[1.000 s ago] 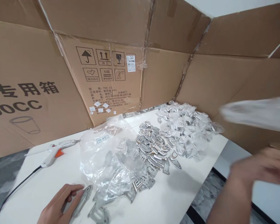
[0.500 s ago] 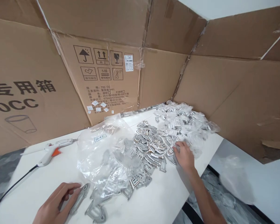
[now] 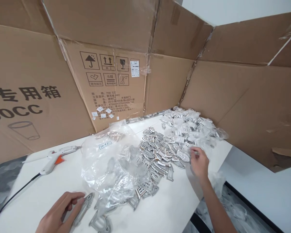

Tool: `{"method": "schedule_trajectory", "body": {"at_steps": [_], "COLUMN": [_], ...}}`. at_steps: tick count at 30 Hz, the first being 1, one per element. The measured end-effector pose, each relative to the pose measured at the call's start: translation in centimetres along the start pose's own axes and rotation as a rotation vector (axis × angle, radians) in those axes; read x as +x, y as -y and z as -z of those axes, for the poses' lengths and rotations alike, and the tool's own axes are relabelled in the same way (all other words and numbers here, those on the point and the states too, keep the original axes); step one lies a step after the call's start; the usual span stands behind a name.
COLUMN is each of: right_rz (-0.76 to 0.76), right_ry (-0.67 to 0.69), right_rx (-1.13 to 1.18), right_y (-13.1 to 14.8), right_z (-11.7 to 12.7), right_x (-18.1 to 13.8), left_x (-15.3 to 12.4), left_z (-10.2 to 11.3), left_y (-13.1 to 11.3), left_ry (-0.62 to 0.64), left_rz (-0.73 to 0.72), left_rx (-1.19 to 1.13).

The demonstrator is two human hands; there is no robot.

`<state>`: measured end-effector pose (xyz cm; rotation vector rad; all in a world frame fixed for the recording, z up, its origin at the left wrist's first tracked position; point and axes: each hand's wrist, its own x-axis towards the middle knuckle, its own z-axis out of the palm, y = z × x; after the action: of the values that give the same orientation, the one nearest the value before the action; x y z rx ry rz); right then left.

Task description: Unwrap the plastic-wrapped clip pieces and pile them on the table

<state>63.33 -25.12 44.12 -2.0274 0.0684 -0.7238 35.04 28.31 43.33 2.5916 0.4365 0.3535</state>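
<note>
My left hand (image 3: 60, 210) is at the lower left, thumb and index finger closed on a flat grey slotted piece (image 3: 85, 207) that looks metallic. Beside it lies another grey slotted piece (image 3: 100, 223), near a large clear plastic bag (image 3: 99, 165) marked RoHS. My right hand (image 3: 200, 163) is at the right edge of a pile of similar grey pieces (image 3: 157, 155), thumb and fingertips pinched together. A pale slotted piece (image 3: 183, 156) is right at those fingertips; I cannot tell whether they grip it.
A glue gun (image 3: 49, 163) with an orange trigger lies at the left of the white table (image 3: 165, 207). Bagged pieces (image 3: 191, 124) are heaped at the back right. Cardboard walls (image 3: 169, 84) stand around the back. Loose plastic (image 3: 235, 207) lies below the right edge.
My right hand has moved to the right and slightly up, its fingers now pinched. Loose plastic at the lower right has shifted left. My left hand keeps its hold; the view has shifted slightly.
</note>
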Motion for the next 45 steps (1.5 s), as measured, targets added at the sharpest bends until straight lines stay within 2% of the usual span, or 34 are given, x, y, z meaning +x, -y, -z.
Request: {"method": "schedule_trajectory", "body": {"at_steps": [2,3,6,8,13,19,23,27,34,41,45], "right_rz": [0.122,0.165,0.233,0.222,0.242,0.282,0.241,0.216,0.245,0.317,0.304], "right_ry": [-0.034,0.013,0.279,0.333,0.290,0.243,0.273,0.209,0.217,0.217,0.209], "right_rx": [-0.146,-0.191,-0.260,-0.278,-0.261,-0.303,-0.424,-0.495,-0.580,-0.510,-0.485], "right_y": [0.5,0.8,0.8,0.2,-1.3,-0.6,-1.2,-2.1,-2.1,-3.1,-3.4], "right_z": [0.6,0.8,1.0,0.9,0.5,0.1,-0.2,-0.3,-0.2,-0.2,-0.2], "right_x": [-0.8,-1.2,-2.5,-3.2,-3.7,-2.4,-2.8,-3.4,-2.6,-2.4,-2.5], "left_x": [0.1,0.2,0.2,0.2,0.3,0.1,-0.1,-0.2,-0.2,-0.4,-0.7], "left_z": [0.0,-0.1,0.0,0.1,0.2,0.4,0.6,0.7,0.7,0.7,0.7], "left_y": [0.2,0.2,-0.1,-0.3,-0.4,-0.6,-1.1,-1.4,-1.8,-2.2,-3.0], "left_ry": [0.011,0.019,-0.003,-0.016,0.015,0.018,0.019,0.020,0.003,-0.015,-0.025], "left_rz": [-0.008,-0.017,-0.009,-0.004,-0.023,-0.013,-0.010,-0.006,-0.011,0.002,0.030], "left_rx": [0.003,0.002,0.004,0.007,0.002,-0.003,-0.005,-0.016,-0.038,-0.048,-0.070]}}
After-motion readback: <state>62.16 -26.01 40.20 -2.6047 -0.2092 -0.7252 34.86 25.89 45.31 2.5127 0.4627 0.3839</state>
